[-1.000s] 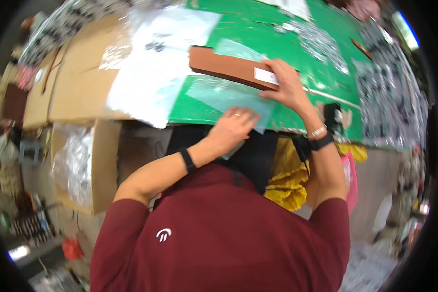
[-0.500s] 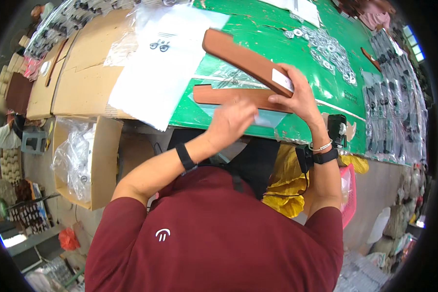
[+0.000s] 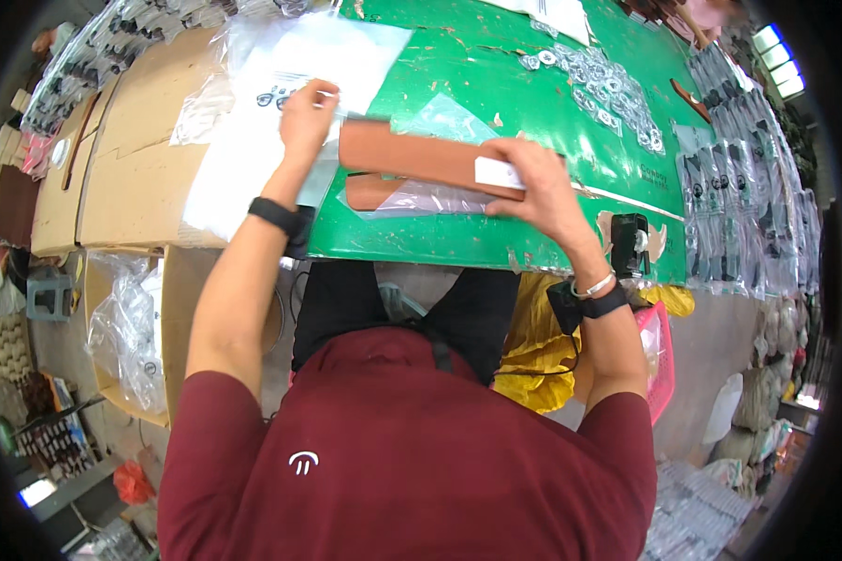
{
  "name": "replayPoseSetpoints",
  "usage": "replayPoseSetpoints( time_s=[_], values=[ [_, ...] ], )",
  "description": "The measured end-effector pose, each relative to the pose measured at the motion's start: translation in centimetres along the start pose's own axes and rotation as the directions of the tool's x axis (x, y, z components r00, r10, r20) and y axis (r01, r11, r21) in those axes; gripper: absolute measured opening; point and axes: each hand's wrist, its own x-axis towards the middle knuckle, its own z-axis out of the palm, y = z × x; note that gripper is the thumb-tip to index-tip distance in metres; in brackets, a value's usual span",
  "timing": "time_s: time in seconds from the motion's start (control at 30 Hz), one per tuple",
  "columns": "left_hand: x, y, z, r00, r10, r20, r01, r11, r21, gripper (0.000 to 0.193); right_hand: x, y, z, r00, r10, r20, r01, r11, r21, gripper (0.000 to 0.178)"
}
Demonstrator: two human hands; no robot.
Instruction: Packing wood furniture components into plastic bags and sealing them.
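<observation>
My right hand (image 3: 543,192) is closed round the right end of a reddish-brown wooden piece (image 3: 407,154), next to its white label (image 3: 499,173). The long, flat piece is held slightly tilted over the green table. Partly covered by it, a second brown wooden piece (image 3: 370,192) lies in a clear plastic sleeve (image 3: 430,198) close to the table's near edge. To the left, my left hand (image 3: 307,122) is raised above a stack of white translucent plastic bags (image 3: 253,140). Its fingers are curled together, and whatever they may hold does not show.
Clear rings in small bags (image 3: 603,89) lie at the far right of the green table (image 3: 440,238). Bagged dark parts (image 3: 744,187) are piled along the right side. Cardboard (image 3: 145,140) covers the left, with an open carton (image 3: 168,327) below. A black device (image 3: 629,245) stands at the near edge.
My left hand has swung up and left from beside the wooden pieces to the plastic bags. The piece in my right hand has come lower and more level.
</observation>
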Motion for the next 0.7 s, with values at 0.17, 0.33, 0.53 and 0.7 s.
replayPoseSetpoints(
  time_s=[0.17, 0.33, 0.53, 0.7],
  values=[
    [0.4, 1.5, -3.2, 0.99, -0.033, 0.137, 0.029, 0.999, 0.028, 0.022, -0.9, 1.9, 3.4, 0.992, -0.052, 0.119, 0.053, 0.999, -0.003, 0.08],
    [0.2, 4.8, 0.1, 0.913, 0.044, 0.405, -0.118, 0.98, 0.16, 0.037, -0.4, 1.8, -0.2, 0.972, 0.214, -0.097, -0.163, 0.913, 0.373, 0.08],
    [-1.7, 10.1, 9.2, 0.917, 0.17, 0.36, -0.33, 0.829, 0.45, 0.036, -1.7, 2.6, -1.0, 0.886, 0.417, -0.206, -0.232, 0.78, 0.582, 0.078],
    [-1.2, 9.3, 9.0, 0.859, 0.131, 0.496, -0.204, 0.974, 0.096, 0.023, -2.2, 1.8, -1.1, 0.872, 0.428, -0.24, -0.301, 0.853, 0.426, 0.078]
  ],
)
